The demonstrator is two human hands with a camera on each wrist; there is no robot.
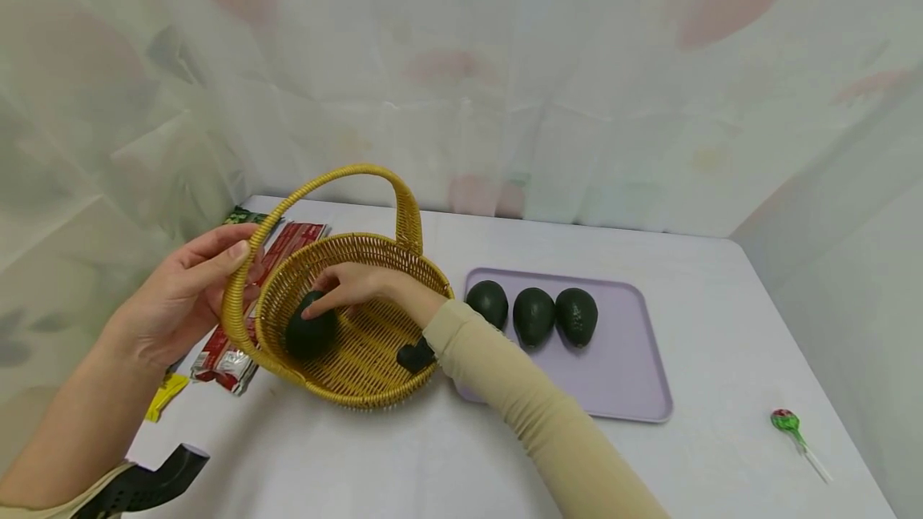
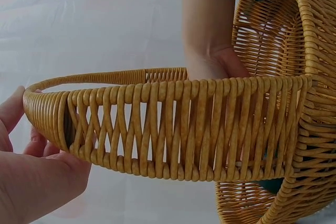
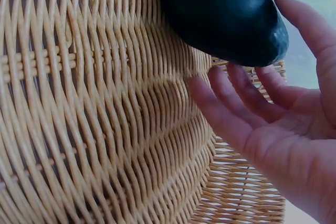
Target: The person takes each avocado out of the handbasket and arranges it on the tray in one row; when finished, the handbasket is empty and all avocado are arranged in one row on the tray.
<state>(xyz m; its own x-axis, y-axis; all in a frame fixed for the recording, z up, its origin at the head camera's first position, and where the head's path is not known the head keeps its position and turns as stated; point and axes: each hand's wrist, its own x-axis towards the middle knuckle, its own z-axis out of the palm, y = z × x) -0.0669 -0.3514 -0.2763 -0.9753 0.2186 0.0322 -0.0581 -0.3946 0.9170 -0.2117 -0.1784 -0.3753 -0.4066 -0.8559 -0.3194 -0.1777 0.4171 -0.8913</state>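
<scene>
Your left hand (image 1: pixel 183 295) grips the basket (image 1: pixel 360 375) by its rim at the frame's left, tilting it. Your right hand (image 1: pixel 353 285) reaches inside, fingers loose and spread, tips touching the avocado (image 1: pixel 310 332) low on the basket's left wall, not grasping it. Risk: tilted weave lets the avocado roll from your fingertips; slack left grip drops the basket.

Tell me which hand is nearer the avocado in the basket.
Right. The right hand is inside the basket, fingertips at the avocado; the left hand holds the rim outside it.
</scene>
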